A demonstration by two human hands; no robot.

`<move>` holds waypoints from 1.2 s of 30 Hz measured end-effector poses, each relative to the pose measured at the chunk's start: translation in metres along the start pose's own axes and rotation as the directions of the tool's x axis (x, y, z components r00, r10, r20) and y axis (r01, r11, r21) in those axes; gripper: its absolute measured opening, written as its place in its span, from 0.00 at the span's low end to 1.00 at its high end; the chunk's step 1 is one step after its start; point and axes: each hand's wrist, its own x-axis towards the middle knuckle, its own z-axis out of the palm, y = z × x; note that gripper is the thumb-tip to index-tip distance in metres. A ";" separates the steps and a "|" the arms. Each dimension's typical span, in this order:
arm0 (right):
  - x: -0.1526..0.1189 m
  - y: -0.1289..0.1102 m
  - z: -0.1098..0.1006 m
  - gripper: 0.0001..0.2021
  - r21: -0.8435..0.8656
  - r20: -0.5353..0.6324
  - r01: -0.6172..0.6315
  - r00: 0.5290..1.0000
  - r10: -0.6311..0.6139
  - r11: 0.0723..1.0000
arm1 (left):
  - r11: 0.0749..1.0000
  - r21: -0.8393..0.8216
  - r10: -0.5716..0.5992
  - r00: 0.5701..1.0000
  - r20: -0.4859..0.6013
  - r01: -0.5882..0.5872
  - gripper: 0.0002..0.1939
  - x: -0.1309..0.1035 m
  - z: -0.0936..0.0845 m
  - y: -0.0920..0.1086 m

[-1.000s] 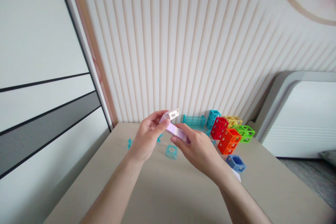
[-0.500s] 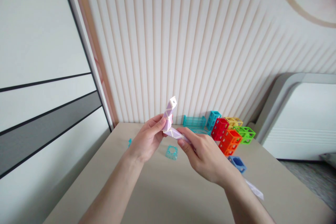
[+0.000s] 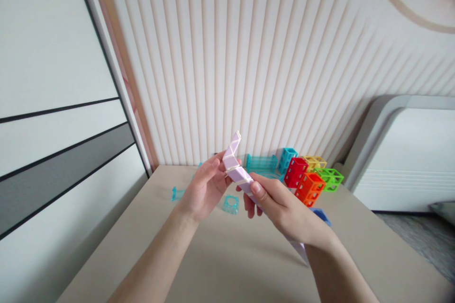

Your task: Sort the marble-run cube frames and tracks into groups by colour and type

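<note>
A purple and white segmented snake toy (image 3: 241, 179) is held above the table, its upper end bent upward and its lower part running under my right hand. My right hand (image 3: 275, 201) grips its straight part between thumb and fingers. My left hand (image 3: 206, 184) is at the bend, fingers behind the toy and thumb apart from it; the fingertips are partly hidden. The toy's far end shows below my right wrist. Beneath the hands, a clear teal square piece (image 3: 231, 204) lies on the table (image 3: 220, 255).
Behind my right hand stand red (image 3: 295, 172), orange (image 3: 310, 189), green (image 3: 330, 179), yellow (image 3: 314, 163) and teal (image 3: 286, 160) open blocks. A blue block (image 3: 321, 216) is partly covered by my right forearm. A clear teal rack (image 3: 261, 164) stands by the ribbed wall.
The toy has turned, and its raised end now points up to the right. My left thumb has lifted off it. My right hand has shifted along it, slightly lower and to the right.
</note>
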 end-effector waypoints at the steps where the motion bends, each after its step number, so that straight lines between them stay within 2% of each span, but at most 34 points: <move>1: 0.000 0.001 0.000 0.23 0.072 0.027 -0.009 1.000 0.007 0.997 | 1.000 0.011 -0.004 1.000 0.019 0.004 0.19 0.000 0.000 0.000; 4: -0.001 0.003 -0.001 0.25 0.143 0.061 -0.044 0.997 0.035 0.989 | 0.999 0.033 -0.010 1.000 0.023 0.009 0.22 0.000 -0.002 0.000; 7: -0.001 0.000 0.000 0.24 0.024 -0.034 -0.049 0.998 0.049 0.999 | 0.999 0.031 -0.009 0.999 -0.035 0.011 0.22 0.002 -0.004 0.000; 11: -0.001 -0.006 0.002 0.19 -0.205 -0.162 -0.026 0.987 -0.008 0.978 | 0.999 0.041 -0.002 0.992 -0.124 0.007 0.20 0.004 -0.004 0.005; 15: -0.002 -0.008 0.004 0.16 -0.312 -0.197 -0.037 0.980 -0.027 0.949 | 0.994 0.111 0.012 0.987 -0.159 0.005 0.19 0.001 -0.003 0.011; 21: -0.005 -0.013 0.008 0.16 -0.401 -0.206 -0.019 0.976 -0.070 0.916 | 0.965 0.257 0.083 0.988 -0.128 -0.048 0.18 -0.007 0.001 0.019; 28: -0.008 -0.015 0.016 0.11 -0.572 -0.156 -0.018 0.984 -0.087 0.820 | 0.865 0.494 0.238 0.938 -0.252 -0.087 0.19 -0.005 -0.003 0.017; 32: -0.009 -0.017 0.019 0.12 -0.578 -0.156 -0.018 0.984 -0.089 0.816 | 0.753 0.646 0.356 0.904 -0.235 -0.128 0.18 -0.005 -0.001 0.018; 34: -0.009 -0.018 0.019 0.13 -0.549 -0.141 0.000 0.986 -0.092 0.836 | 0.713 0.691 0.353 0.912 -0.210 -0.117 0.17 -0.006 0.000 0.021; 36: -0.009 -0.018 0.018 0.15 -0.549 -0.144 -0.002 0.985 -0.093 0.836 | 0.722 0.685 0.301 0.934 -0.191 -0.092 0.18 -0.007 0.000 0.025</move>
